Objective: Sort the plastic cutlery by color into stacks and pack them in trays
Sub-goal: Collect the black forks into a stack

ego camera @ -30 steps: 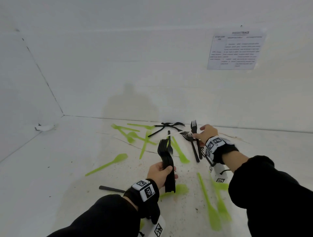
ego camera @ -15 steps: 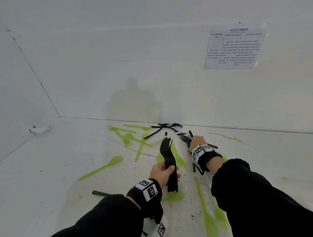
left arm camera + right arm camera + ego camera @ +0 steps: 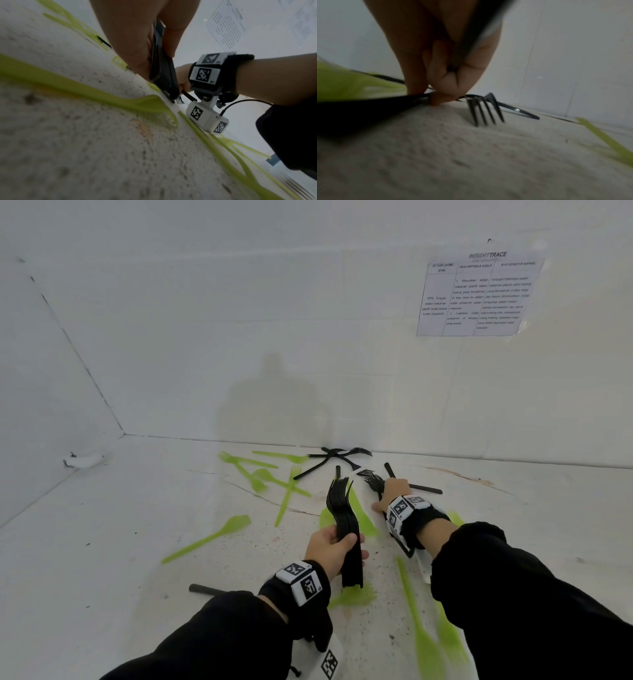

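Green cutlery [image 3: 207, 538] is all loose on the floor [image 3: 102, 542], no trays visible. Left hand [image 3: 327, 547] grips the black fork stack [image 3: 344, 529] upright; right hand [image 3: 390, 491] pinches another black fork [image 3: 485, 111] off the floor. Maybe halfway through black.

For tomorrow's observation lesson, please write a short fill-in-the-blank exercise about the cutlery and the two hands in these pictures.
1. The left hand grips a stack of black forks whose colour is ____.
2. The loose spoon on the table is ____ in colour.
3. The right hand reaches down onto black forks lying on the ____.

Missing words: black; green; table
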A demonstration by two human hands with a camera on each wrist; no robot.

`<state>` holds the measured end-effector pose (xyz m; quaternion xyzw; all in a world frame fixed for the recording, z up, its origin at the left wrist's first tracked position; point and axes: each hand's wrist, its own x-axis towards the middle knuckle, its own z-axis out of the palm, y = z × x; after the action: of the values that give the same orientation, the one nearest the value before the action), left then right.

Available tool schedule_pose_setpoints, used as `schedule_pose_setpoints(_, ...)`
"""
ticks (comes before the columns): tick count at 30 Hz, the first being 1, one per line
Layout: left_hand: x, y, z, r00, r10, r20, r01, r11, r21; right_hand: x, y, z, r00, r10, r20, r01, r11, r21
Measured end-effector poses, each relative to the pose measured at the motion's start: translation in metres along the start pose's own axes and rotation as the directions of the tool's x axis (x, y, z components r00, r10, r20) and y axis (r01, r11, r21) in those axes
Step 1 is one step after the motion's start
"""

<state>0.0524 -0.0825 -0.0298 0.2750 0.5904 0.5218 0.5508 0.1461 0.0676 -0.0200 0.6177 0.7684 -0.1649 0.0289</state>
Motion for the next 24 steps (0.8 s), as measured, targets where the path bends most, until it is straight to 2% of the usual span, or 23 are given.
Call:
schedule_pose_setpoints(2, 0.0, 0.0, -0.001, 1.0, 0.0, -0.001, 0.0, 1.0, 0.002, -0.001, 0.0, 0.0, 1.0, 0.01, -0.017, -0.009, 0.998, 0.055)
schedule_pose_setpoints(7, 0.003, 0.002, -0.004, 1.0, -0.002, -0.018, 0.002, 1.0, -0.009, -0.013, -0.001, -0.015, 0.997, 0.061, -0.049, -0.042, 0.946, 0.321)
schedule_pose_setpoints(12, 0.002, 0.004, -0.001, 0.999, 0.003, -0.053, -0.005, 0.999, -0.04, -0.049, 0.003, -0.008, 0.985, -0.068, -0.156, 0.146, 0.81, 0.568)
schedule_pose_setpoints(15, -0.002, 0.004, 0.003, 0.998, 0.002, -0.066, -0.007, 0.998, -0.066, -0.072, 0.001, 0.008, 0.985, -0.12, -0.12, 0.17, 0.712, 0.681)
schedule_pose_setpoints(19, -0.008, 0.003, 0.007, 0.998, 0.018, -0.062, -0.021, 0.998, -0.057, -0.09, 0.001, 0.028, 0.985, -0.154, -0.078, 0.162, 0.661, 0.733)
schedule_pose_setpoints(22, -0.015, 0.001, 0.01, 0.999, 0.019, -0.048, -0.022, 0.997, -0.069, -0.099, 0.0, 0.035, 0.986, -0.108, -0.125, 0.165, 0.673, 0.721)
schedule_pose_setpoints(24, -0.019, 0.0, 0.012, 0.999, 0.024, -0.026, -0.027, 0.995, -0.097, -0.102, 0.001, 0.039, 0.989, -0.062, -0.133, 0.142, 0.63, 0.764)
